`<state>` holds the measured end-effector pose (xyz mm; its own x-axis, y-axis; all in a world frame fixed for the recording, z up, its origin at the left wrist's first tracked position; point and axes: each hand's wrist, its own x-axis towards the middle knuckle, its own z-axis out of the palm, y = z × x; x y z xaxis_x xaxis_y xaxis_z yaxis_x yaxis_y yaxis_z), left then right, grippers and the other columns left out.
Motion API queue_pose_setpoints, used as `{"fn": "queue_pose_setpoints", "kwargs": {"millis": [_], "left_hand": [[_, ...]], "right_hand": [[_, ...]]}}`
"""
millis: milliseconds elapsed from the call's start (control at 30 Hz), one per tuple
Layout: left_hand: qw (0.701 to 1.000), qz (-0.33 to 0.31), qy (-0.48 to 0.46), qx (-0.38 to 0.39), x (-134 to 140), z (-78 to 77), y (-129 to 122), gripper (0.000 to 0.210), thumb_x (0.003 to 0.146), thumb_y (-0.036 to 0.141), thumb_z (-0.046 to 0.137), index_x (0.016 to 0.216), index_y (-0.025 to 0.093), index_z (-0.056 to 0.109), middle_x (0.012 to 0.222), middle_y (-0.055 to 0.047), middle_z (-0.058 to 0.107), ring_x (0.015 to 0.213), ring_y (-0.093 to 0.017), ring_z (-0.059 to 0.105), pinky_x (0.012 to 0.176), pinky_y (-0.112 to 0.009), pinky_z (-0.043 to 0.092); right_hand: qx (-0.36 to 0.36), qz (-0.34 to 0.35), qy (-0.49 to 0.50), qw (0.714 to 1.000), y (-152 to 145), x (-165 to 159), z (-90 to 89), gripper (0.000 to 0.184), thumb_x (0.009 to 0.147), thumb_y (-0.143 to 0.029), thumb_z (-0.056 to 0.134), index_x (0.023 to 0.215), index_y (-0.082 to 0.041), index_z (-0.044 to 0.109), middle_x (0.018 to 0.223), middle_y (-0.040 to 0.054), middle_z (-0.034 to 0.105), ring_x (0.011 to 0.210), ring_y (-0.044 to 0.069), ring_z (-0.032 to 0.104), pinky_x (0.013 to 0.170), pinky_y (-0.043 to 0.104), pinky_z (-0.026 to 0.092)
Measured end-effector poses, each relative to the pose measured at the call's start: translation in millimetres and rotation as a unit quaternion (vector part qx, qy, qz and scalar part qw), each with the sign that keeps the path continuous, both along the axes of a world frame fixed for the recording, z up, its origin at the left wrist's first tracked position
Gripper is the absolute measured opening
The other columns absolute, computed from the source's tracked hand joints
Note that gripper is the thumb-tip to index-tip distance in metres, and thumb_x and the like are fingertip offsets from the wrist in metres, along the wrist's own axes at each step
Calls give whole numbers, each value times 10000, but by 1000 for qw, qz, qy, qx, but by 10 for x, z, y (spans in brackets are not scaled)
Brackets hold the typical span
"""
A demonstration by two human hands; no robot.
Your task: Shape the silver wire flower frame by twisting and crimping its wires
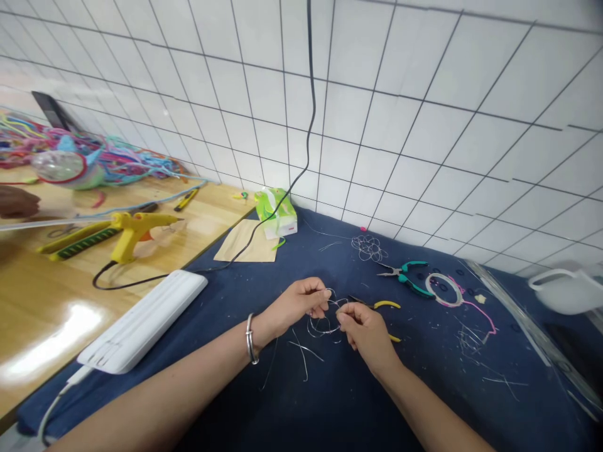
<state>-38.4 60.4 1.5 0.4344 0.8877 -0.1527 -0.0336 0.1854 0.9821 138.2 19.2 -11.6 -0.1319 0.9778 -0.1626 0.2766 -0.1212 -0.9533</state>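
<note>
The left fingers (319, 295) and right fingers (349, 312) cover parts of the thin, looped silver wire (324, 334), so its joins cannot be made out. Just beyond the right fingers, the middle of a dark-tipped, yellow-handled metal tool (387, 304) is hidden behind the hand. Far to the left of the fingers, another person's hand (17, 202) is blurred and cut off by the picture's edge, as is the heap of multicoloured fuzzy strands (127, 157) beyond it. Far to the right, the edge crops a white, handled vessel (570, 292). Nearer the right fingers, pale specks on the desk's dark blue cloth (348, 402) are too small to identify.
</note>
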Motion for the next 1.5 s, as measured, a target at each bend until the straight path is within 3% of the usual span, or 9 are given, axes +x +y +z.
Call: {"fn": "queue_pose_setpoints", "kwargs": {"millis": [300, 500, 667, 867, 1167, 1367, 1500], "left_hand": [[1000, 2, -3, -10, 1, -3, -2, 55, 738, 195, 547, 761, 145, 548, 696, -15, 612, 611, -108, 582, 598, -235, 446], [1000, 4, -12, -23, 3, 8, -9, 146, 742, 284, 576, 763, 140, 585, 687, -23, 606, 627, -109, 574, 595, -222, 442], [999, 8, -22, -42, -22, 19, 7, 248, 774, 376, 537, 795, 140, 610, 798, -59, 623, 687, -129, 588, 615, -238, 456], [997, -7, -46, -56, -55, -3, 39, 202, 761, 305, 550, 838, 131, 617, 872, -90, 629, 704, -141, 597, 633, -256, 473], [997, -39, -44, -56, -95, -48, 63, 155, 703, 176, 594, 849, 134, 625, 753, -52, 630, 669, -124, 598, 645, -249, 483], [999, -13, -24, -45, -73, -141, 75, 158, 747, 262, 579, 834, 136, 616, 811, -63, 634, 640, -113, 601, 620, -249, 486], [1000, -2, 0, -28, -54, -157, 68, 229, 745, 342, 591, 824, 129, 620, 716, -47, 631, 599, -104, 587, 596, -234, 476]], "right_hand": [[5, -8, -3, 1000, -15, -10, 3, 182, 756, -333, 502, 801, -178, 587, 602, -30, 516, 437, 61, 421, 414, 175, 352], [1, -16, 3, 1000, 3, -23, -24, 214, 750, -366, 501, 815, -179, 583, 599, -33, 519, 416, 60, 409, 376, 173, 338], [-4, -26, 9, 1000, 13, -43, -25, 233, 747, -367, 501, 830, -164, 579, 596, -32, 523, 381, 47, 381, 348, 166, 323], [-13, -25, 15, 1000, 25, -30, -39, 244, 741, -371, 509, 842, -161, 580, 599, -35, 526, 378, 44, 391, 342, 158, 322], [-17, -11, 23, 1000, 27, -17, -52, 249, 744, -382, 501, 832, -164, 583, 602, -36, 526, 379, 40, 390, 335, 154, 316], [-12, -3, 20, 1000, 30, 1, -83, 247, 748, -378, 498, 839, -165, 584, 604, -35, 529, 377, 38, 388, 334, 153, 320], [-9, 4, 14, 1000, 28, 1, -86, 249, 756, -370, 491, 861, -166, 586, 615, -33, 531, 377, 38, 387, 333, 153, 322]]}}
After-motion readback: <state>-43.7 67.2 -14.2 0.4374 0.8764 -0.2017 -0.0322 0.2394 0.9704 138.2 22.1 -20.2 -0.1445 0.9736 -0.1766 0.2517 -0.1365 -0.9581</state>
